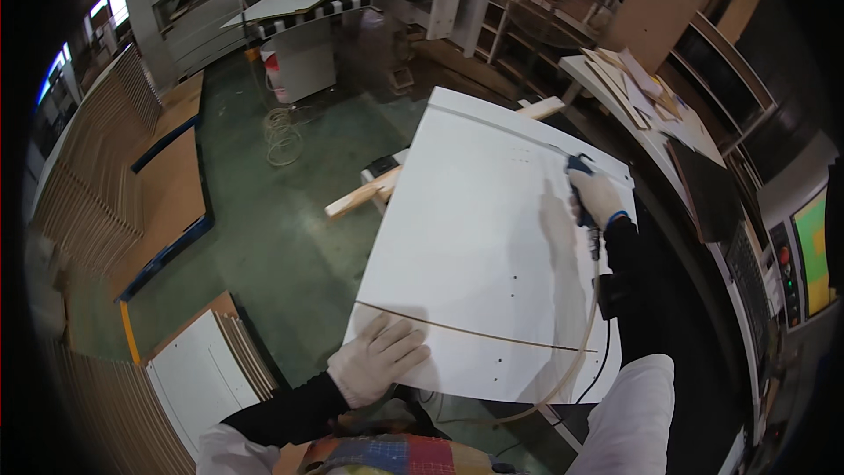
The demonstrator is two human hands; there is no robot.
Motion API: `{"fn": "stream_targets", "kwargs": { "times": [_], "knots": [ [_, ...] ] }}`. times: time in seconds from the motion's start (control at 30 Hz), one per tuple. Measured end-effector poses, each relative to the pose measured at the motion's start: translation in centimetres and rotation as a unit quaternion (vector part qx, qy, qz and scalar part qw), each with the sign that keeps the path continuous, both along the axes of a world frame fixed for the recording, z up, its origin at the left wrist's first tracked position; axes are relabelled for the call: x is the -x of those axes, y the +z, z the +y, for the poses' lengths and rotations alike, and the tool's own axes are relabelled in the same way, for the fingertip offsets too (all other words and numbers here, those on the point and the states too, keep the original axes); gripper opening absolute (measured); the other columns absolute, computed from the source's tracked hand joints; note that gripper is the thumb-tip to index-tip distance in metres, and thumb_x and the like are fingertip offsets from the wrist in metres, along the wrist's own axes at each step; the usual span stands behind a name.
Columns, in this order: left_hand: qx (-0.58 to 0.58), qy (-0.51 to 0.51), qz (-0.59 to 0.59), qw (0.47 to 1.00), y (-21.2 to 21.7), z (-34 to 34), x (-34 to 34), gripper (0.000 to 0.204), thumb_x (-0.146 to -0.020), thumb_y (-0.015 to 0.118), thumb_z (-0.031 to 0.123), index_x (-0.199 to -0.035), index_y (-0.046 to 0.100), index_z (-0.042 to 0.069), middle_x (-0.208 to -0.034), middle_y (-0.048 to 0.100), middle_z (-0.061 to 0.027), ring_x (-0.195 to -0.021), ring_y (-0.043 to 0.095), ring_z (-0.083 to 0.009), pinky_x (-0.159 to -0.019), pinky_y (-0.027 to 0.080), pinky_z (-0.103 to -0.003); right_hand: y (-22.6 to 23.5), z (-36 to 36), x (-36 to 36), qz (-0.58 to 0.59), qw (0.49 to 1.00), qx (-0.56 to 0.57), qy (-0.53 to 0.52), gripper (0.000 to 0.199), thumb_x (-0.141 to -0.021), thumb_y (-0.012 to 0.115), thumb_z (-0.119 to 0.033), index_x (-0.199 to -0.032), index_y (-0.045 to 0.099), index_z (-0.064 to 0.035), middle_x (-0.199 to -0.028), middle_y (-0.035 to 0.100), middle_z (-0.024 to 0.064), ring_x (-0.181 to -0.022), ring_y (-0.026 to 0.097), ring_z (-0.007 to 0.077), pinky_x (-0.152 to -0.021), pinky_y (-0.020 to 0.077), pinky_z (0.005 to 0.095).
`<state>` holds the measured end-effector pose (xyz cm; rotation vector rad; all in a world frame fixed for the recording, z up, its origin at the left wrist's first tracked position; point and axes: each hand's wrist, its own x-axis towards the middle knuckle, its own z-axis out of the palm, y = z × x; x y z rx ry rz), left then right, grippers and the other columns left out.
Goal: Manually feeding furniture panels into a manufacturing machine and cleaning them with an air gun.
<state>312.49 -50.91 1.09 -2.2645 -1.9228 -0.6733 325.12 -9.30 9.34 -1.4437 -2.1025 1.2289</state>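
Note:
A large white panel (457, 229) lies in front of me, with a brown-edged groove (475, 328) across its near part, another groove near its far edge and several small dark holes. My left hand (380, 359), in a pale glove, rests flat on the near left corner with its fingers apart. Over the far right part of the panel, my gloved right hand (600, 195) is wrapped round a dark blue air blow gun (578, 164). From its lower end a pale hose (589, 317) runs back toward me along the right side. The gun's nozzle tip is hard to make out.
A wooden bar (362, 195) sticks out beneath the panel. Stacked boards (88, 185) stand at the left, and white panels (198, 374) lie nearer. Offcuts cover a bench (694, 136) at the right, near a control screen (811, 246). A coiled hose (283, 136) lies on the green floor.

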Motion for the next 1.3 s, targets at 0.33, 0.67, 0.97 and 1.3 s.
{"fn": "stream_targets", "kwargs": {
  "times": [0.33,0.67,0.97,1.3],
  "knots": [
    [0.028,-0.004,-0.008,1.000,-0.6,-5.3,3.0,0.045,-0.073,0.065,0.014,-0.117,0.056,0.012,-0.120,0.055,-0.0084,-0.116,0.052,-0.0279,-0.104,0.040,-0.042,2.0,-13.7,5.6,-0.105,0.991,-0.056,0.061,0.041,-0.084,0.051,-0.033,-0.077,0.060,0.0056,-0.061,0.061,0.0111,-0.051,0.061,0.0205,-0.053,0.0499,0.0345],
    [0.182,0.109,-0.585,0.783,-4.1,-5.9,6.5,0.055,-0.094,0.053,0.027,-0.135,0.039,-0.006,-0.123,0.055,-0.0195,-0.104,0.061,-0.0257,-0.089,0.050,-0.036,2.6,-29.3,-17.7,-0.160,0.940,0.020,-0.302,0.036,-0.089,0.051,-0.027,-0.086,0.057,0.0083,-0.062,0.058,0.0125,-0.046,0.058,0.0217,-0.044,0.0494,0.0351],
    [0.272,0.078,-0.774,0.567,-5.9,-5.6,7.8,0.037,-0.095,0.052,0.026,-0.116,0.052,-0.005,-0.096,0.063,-0.0155,-0.074,0.064,-0.0241,-0.063,0.056,-0.036,3.7,-45.5,-15.6,-0.192,0.950,0.083,-0.230,0.043,-0.086,0.050,-0.040,-0.095,0.058,0.0009,-0.074,0.065,0.0115,-0.059,0.065,0.0210,-0.059,0.0519,0.0332],
    [0.192,0.122,-0.702,0.674,-7.4,-5.2,6.9,0.037,-0.095,0.052,0.033,-0.108,0.053,-0.002,-0.077,0.056,-0.0073,-0.056,0.052,-0.0139,-0.048,0.045,-0.028,-3.8,-50.3,-54.4,-0.188,0.691,-0.061,-0.696,0.037,-0.083,0.048,-0.031,-0.078,0.061,0.0027,-0.065,0.063,0.0155,-0.058,0.066,0.0271,-0.056,0.0502,0.0402]
  ]
}}
